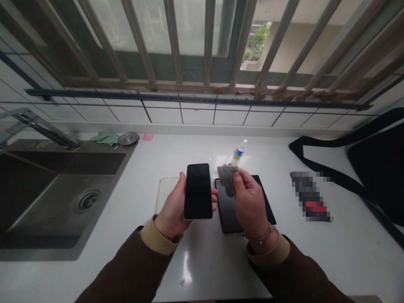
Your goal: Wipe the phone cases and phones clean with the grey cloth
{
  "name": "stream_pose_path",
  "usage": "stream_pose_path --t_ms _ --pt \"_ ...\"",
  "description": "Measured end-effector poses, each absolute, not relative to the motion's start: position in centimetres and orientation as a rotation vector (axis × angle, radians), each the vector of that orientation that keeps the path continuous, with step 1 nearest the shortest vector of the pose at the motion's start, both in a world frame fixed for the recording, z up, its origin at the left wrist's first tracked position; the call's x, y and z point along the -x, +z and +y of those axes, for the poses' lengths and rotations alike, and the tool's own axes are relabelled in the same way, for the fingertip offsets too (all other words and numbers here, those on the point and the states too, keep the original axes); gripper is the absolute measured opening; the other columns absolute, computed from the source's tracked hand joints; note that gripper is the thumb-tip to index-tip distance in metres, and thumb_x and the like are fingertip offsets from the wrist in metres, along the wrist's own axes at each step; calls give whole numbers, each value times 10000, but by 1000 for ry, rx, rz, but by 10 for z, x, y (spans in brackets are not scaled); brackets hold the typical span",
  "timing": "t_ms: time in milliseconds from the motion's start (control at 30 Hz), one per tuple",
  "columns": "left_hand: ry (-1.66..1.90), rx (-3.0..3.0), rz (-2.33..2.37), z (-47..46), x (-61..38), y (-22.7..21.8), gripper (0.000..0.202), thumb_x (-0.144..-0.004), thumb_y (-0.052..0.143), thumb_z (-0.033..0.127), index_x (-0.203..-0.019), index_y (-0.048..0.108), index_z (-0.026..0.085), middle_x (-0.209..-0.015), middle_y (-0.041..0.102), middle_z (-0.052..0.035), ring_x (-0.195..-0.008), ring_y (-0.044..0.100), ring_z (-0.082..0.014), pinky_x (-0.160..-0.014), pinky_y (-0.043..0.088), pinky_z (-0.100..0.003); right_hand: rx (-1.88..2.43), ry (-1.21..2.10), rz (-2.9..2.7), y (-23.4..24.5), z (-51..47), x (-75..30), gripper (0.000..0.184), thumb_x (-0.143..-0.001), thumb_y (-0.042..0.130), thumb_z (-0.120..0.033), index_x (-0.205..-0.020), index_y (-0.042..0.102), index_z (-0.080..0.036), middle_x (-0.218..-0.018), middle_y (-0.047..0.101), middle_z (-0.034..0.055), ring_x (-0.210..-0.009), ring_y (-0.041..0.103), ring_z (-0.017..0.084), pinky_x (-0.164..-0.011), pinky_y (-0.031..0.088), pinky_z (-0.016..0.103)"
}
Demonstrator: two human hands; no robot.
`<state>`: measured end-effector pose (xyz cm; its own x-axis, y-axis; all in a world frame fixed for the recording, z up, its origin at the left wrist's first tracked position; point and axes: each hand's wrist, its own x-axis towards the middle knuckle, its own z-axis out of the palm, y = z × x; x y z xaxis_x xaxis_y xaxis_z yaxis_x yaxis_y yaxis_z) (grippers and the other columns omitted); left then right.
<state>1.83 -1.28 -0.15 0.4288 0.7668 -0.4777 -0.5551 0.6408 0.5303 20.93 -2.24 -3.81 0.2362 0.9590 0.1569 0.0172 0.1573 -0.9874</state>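
Observation:
My left hand (pixel 172 208) is closed round a smartphone (pixel 198 191) with a dark screen and pale rim, held screen-up above the white counter. My right hand (pixel 249 200) pinches a small grey cloth (pixel 226 174) just right of the phone's top edge. Under my right hand a black tablet-like device (pixel 229 212) lies flat on the counter. A clear phone case (pixel 166 191) lies on the counter behind my left hand. A small white spray bottle (pixel 240 151) with a blue and yellow label stands beyond the cloth.
A steel sink (pixel 59 198) with a tap (pixel 41 126) fills the left. A green rag (pixel 105 137), a round metal lid (pixel 128 138) and a pink item (pixel 147 137) lie by its far rim. A black bag (pixel 375 164) sits right, a blurred-out object (pixel 311 195) beside it. Tiled wall and barred window stand behind.

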Motion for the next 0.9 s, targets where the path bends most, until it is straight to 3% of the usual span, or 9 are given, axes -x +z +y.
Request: stream_pose_path --t_ms 200,400,567,667,833,900 --pt "851 -310 694 -19 -23 -6 721 -1116 273 674 -1370 702 154 -1028 812 -171 -722 798 -284 -633 666 -427 1157 956 -1314 -30 -28 -203 300 -1108 606 -411 -1335 783 -329 -1375 794 44 -1259 759 265 -1147 593 520" --pt "1072 -196 835 -8 -21 -10 751 -1146 257 613 -1138 798 93 -1014 835 -178 -831 810 -248 -771 655 -346 1005 1039 -1546 -28 -35 -198 329 -1124 580 -325 -1406 750 -349 -1422 774 33 -1343 731 260 -1157 606 492" --pt "1158 -163 836 -6 -17 -7 719 -1142 315 607 -1064 812 94 -951 829 -166 -822 799 -248 -827 659 -374 971 1055 -1610 -27 -40 -196 336 -1131 572 -304 -1421 740 -328 -1458 752 42 -1351 728 253 -1119 631 452" --pt "1242 -127 855 -4 -13 -3 690 -1141 328 598 -1136 798 93 -998 825 -175 -858 801 -257 -834 668 -400 971 1049 -1657 -24 -42 -195 328 -1126 579 -307 -1404 752 -302 -1369 802 55 -1232 789 245 -1043 658 419" --pt "1413 -51 800 6 1 -1 579 -1147 359 561 -1185 772 157 -1011 817 -137 -892 803 -263 -974 651 -555 987 1131 -1804 -17 -46 -195 310 -1133 557 -317 -1352 776 -293 -1146 860 40 -977 829 214 -889 666 379" --pt "1462 -15 805 10 6 -2 560 -1153 347 540 -1179 769 173 -1012 816 -130 -903 806 -258 -963 656 -541 958 1196 -1794 -15 -46 -195 294 -1136 548 -330 -1287 797 -289 -1118 861 36 -952 825 211 -858 661 369"
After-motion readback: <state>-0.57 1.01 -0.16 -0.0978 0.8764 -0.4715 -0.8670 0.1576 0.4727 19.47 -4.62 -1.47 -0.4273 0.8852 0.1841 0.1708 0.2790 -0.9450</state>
